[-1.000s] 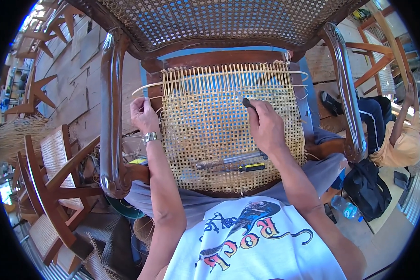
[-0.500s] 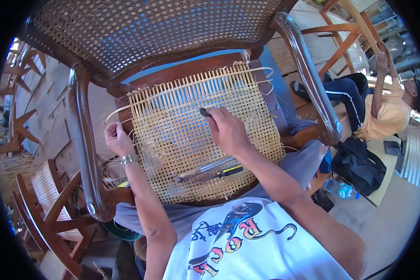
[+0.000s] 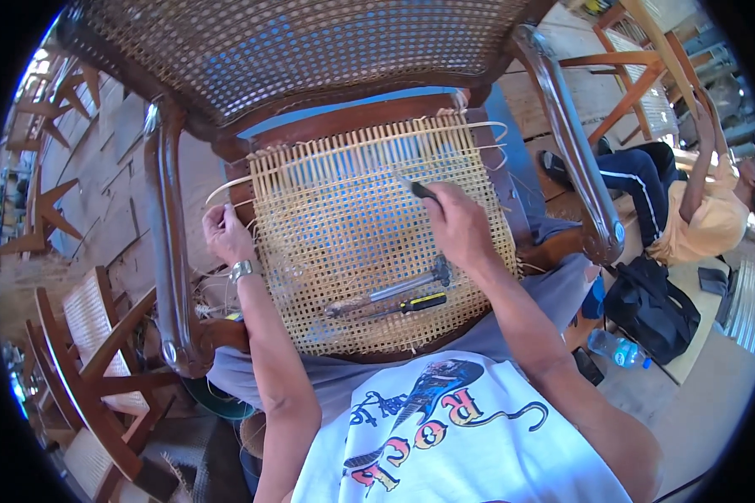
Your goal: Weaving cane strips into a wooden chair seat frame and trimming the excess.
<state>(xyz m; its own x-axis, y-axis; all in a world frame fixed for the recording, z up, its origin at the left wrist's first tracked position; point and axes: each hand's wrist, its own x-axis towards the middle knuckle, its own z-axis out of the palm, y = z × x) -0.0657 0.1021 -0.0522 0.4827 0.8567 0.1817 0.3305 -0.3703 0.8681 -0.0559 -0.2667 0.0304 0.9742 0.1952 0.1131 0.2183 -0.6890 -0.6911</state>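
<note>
A partly woven cane seat [image 3: 335,243] fills a dark wooden armchair in front of me. At its left edge, the fingers of my left hand [image 3: 228,239] are pinched on a pale cane strand [image 3: 224,193], which loops out from the weave. My right hand [image 3: 460,225] is wrapped round the dark handle of an awl-like tool [image 3: 424,194]. Its thin tip reaches into the looser strands near the back of the seat. Below my right hand, a hammer [image 3: 394,287] and a screwdriver [image 3: 424,303] with a yellow-and-black handle lie on the woven part.
Armrests [image 3: 169,243] rise on both sides, and a caned backrest [image 3: 310,50] stands beyond the seat. Wooden chair frames [image 3: 92,352] sit at left. At right are a seated person [image 3: 700,201], a black bag [image 3: 653,306] and a water bottle [image 3: 619,349].
My right hand has moved right along the weave with the tool, and the hammer's head has come into sight. My left hand stays by the left edge. The whole view has shifted slightly.
</note>
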